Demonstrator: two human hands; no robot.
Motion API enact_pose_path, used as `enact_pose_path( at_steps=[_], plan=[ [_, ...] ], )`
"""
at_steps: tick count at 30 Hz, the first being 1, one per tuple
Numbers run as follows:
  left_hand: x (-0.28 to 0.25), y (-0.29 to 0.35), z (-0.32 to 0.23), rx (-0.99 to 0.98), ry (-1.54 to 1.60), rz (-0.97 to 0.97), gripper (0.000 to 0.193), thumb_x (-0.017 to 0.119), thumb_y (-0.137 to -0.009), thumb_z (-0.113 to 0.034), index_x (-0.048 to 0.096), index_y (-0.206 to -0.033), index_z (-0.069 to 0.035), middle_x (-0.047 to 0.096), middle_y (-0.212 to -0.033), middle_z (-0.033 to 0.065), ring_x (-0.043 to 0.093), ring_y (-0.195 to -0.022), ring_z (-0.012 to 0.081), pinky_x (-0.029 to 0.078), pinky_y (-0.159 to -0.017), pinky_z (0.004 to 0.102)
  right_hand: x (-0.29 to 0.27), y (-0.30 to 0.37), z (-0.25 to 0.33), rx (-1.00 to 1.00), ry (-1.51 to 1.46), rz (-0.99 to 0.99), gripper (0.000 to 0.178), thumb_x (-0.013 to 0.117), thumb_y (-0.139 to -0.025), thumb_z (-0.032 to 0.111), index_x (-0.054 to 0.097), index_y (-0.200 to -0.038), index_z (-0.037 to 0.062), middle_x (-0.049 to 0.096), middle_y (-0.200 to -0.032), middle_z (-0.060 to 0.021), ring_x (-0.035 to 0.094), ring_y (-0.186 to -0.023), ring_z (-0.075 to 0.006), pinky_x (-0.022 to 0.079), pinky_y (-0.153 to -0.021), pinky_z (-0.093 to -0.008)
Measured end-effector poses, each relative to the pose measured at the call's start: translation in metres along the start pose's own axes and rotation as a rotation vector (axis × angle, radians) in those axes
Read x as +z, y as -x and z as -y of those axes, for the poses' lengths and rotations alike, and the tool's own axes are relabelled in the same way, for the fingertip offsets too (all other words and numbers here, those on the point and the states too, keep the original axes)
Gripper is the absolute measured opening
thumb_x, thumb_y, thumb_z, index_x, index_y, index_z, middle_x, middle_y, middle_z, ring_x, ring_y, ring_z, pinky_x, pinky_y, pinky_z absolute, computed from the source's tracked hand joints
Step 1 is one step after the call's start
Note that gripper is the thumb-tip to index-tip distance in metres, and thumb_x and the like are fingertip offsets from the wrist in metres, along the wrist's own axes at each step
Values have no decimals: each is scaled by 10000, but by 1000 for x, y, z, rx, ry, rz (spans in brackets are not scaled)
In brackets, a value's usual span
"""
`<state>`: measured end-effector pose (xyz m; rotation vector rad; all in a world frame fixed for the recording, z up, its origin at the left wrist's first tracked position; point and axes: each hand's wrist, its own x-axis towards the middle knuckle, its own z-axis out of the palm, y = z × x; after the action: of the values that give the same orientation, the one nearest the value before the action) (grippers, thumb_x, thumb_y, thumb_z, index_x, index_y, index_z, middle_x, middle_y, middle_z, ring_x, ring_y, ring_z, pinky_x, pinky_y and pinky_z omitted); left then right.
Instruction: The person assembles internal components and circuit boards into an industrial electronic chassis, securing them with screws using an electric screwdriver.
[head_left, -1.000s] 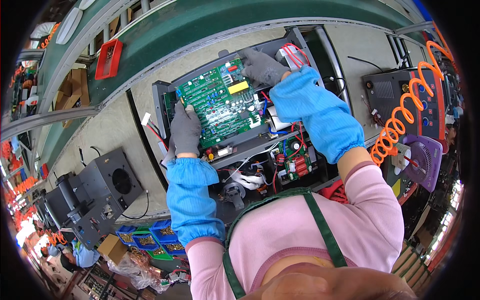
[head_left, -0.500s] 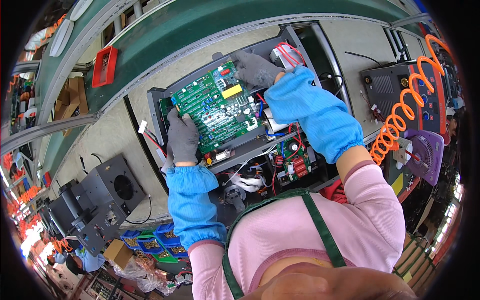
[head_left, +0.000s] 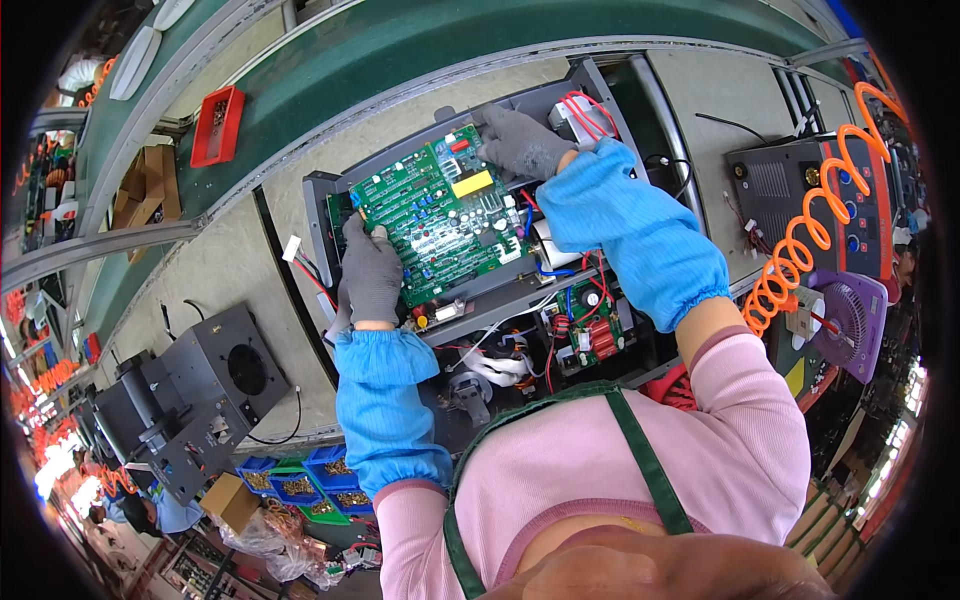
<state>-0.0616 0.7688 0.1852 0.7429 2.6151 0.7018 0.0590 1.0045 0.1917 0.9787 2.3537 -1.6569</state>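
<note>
Plainly, a green board (head_left: 440, 215) is asking for a light touch

It is lying over the open metal case (head_left: 478, 315), nearer that case's left end than its right; the case is resting on the pale surface (head_left: 225, 250). The gloved left hand (head_left: 372, 270) is clamping the board's left edge, thumb on the upper face. Well apart, the gloved right hand (head_left: 522, 142) is resting at the board's far right corner; whether its hidden fingers are gripping, I cannot tell. The board is looking light and stiff but fragile, with parts such as the yellow block (head_left: 472, 183) standing proud. Its edges and corners are probably offering the safest hold.
</note>
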Motion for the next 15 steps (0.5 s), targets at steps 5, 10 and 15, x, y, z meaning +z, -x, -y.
enact_pose_path(
  at_steps=[5, 10, 15],
  plan=[
    [-2, 2, 0, 29, 21, -17, 332, 437, -919, -184, 418, -1233, -78, 608, -1014, 253, 585, -919, 432, 453, -767, 492, 2, -4, -7, -62, 9, -23, 397, 575, -833, 27, 428, -1201, -5, 577, -908, -122, 620, -750, -187, 544, -581, -287],
    [-5, 2, -9, -52, -12, 26, 338, 455, -916, -192, 434, -1230, -67, 613, -1033, 238, 591, -951, 402, 455, -802, 452, 2, -6, -14, -109, 72, -55, 399, 577, -821, 35, 433, -1191, -3, 580, -851, -103, 615, -737, -177, 544, -590, -290],
    [-10, 5, -16, -88, -11, 11, 350, 454, -905, -183, 436, -1232, -60, 623, -1004, 238, 597, -935, 402, 456, -799, 454, 6, -7, -14, -159, 84, -129, 404, 585, -791, 117, 494, -1169, 11, 647, -920, -170, 626, -892, -316, 480, -778, -380]
  ],
)
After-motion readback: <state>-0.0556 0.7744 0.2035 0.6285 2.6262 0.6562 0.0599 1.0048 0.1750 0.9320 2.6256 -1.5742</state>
